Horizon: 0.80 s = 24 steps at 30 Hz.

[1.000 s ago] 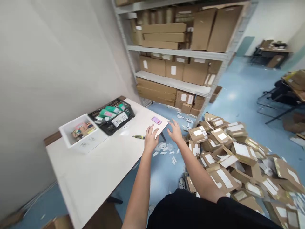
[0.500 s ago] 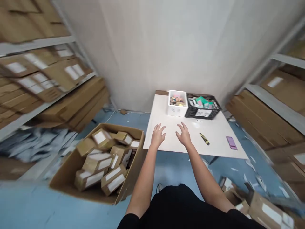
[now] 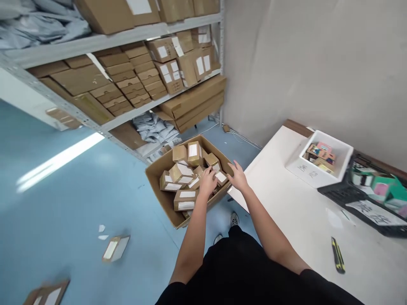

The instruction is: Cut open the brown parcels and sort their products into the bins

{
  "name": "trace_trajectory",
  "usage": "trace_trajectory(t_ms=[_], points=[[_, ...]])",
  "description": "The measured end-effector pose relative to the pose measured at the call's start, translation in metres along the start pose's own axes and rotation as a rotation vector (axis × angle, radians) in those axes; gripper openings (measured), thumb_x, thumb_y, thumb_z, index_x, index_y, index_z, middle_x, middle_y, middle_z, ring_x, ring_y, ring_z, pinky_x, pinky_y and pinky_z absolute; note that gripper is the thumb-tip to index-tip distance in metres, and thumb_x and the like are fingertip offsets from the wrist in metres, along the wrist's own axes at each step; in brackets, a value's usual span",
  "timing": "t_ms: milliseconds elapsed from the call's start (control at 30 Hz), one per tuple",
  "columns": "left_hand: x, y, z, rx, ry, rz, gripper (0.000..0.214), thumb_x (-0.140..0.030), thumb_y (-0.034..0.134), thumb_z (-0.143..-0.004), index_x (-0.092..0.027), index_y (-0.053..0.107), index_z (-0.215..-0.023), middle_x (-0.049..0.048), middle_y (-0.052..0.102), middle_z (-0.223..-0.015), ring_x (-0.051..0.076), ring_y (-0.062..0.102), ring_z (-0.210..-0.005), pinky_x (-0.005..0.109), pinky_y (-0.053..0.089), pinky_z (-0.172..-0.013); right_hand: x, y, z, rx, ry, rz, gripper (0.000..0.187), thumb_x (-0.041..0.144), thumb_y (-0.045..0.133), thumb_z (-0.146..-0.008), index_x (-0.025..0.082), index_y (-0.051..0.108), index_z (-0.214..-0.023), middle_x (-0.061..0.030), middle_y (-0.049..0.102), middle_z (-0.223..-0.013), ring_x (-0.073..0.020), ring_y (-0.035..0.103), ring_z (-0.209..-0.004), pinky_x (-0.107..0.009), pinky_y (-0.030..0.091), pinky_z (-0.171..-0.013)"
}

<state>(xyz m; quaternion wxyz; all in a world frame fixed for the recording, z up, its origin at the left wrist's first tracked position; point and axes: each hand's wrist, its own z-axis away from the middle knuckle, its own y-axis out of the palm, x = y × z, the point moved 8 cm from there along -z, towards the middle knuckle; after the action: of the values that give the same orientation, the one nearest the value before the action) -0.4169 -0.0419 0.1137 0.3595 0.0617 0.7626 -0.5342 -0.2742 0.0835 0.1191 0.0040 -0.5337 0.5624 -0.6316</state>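
Note:
A large open cardboard carton (image 3: 155, 178) stands on the floor, filled with small brown boxes (image 3: 182, 173) that carry white labels. My left hand (image 3: 208, 182) hangs over the carton's right part, fingers apart and holding nothing; whether it touches a box beneath I cannot tell. My right hand (image 3: 238, 177) is by the carton's right rim, close to the table corner, its fingers spread and bare. On the white table (image 3: 280, 169) at right lies a black and yellow utility knife (image 3: 337, 255).
A white bin (image 3: 318, 176) and a black crate (image 3: 359, 203) with small packages stand on the table. Metal shelves (image 3: 136, 31) stacked with cardboard boxes rise behind the carton. A loose box (image 3: 116, 248) and paper scraps lie on the blue floor at left.
The view has swung left towards the carton and shelves. Both hands have moved from above the table to over the carton and its rim, still empty.

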Motion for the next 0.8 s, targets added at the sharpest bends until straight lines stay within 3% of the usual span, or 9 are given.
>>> trace_trajectory(t_ms=[133,233,367,567,800], points=[[0.015,-0.003,-0.019,-0.03,-0.069,-0.016,0.051,-0.018,0.069,-0.09,-0.024,0.066,-0.14,0.0119,0.053,-0.157,0.033,0.047,-0.147,0.053,0.04,-0.125,0.0,0.034,-0.037,0.11,-0.073,-0.054,0.063,0.025,0.066,-0.089,0.022,0.056,-0.151,-0.0145,0.039,-0.167,-0.0333,0.04,-0.152,-0.054,0.035,-0.126],[0.033,-0.009,-0.019,-0.057,-0.135,-0.041,0.051,-0.018,0.069,-0.09,-0.023,0.065,-0.141,0.0119,0.053,-0.157,0.032,0.046,-0.148,0.053,0.039,-0.126,0.0,0.06,-0.057,0.19,-0.113,-0.093,0.064,0.026,0.066,-0.09,0.024,0.055,-0.153,-0.0132,0.04,-0.166,-0.0327,0.04,-0.152,-0.054,0.036,-0.126],[0.072,-0.032,0.004,-0.102,-0.289,-0.092,0.054,-0.014,0.069,-0.087,-0.025,0.066,-0.14,0.0114,0.054,-0.156,0.032,0.046,-0.148,0.052,0.038,-0.126,0.012,0.098,-0.075,0.314,-0.154,-0.143,0.068,0.026,0.067,-0.09,0.024,0.052,-0.156,-0.0134,0.041,-0.165,-0.0329,0.039,-0.153,-0.055,0.037,-0.126],[0.128,-0.072,0.037,-0.159,-0.431,-0.109,0.053,-0.016,0.069,-0.089,-0.025,0.065,-0.141,0.0116,0.053,-0.158,0.032,0.047,-0.148,0.05,0.039,-0.125,0.054,0.153,-0.09,0.428,-0.214,-0.181,0.068,0.025,0.066,-0.09,0.021,0.051,-0.157,-0.0153,0.039,-0.167,-0.0326,0.038,-0.155,-0.053,0.034,-0.127],[0.205,-0.076,0.036,-0.156,-0.525,0.012,0.052,-0.023,0.071,-0.09,-0.023,0.065,-0.142,0.0143,0.048,-0.162,0.034,0.045,-0.151,0.05,0.041,-0.123,0.084,0.204,-0.102,0.48,-0.269,-0.118,0.068,0.025,0.067,-0.09,0.021,0.051,-0.156,-0.0166,0.042,-0.164,-0.0333,0.038,-0.154,-0.055,0.035,-0.127]])
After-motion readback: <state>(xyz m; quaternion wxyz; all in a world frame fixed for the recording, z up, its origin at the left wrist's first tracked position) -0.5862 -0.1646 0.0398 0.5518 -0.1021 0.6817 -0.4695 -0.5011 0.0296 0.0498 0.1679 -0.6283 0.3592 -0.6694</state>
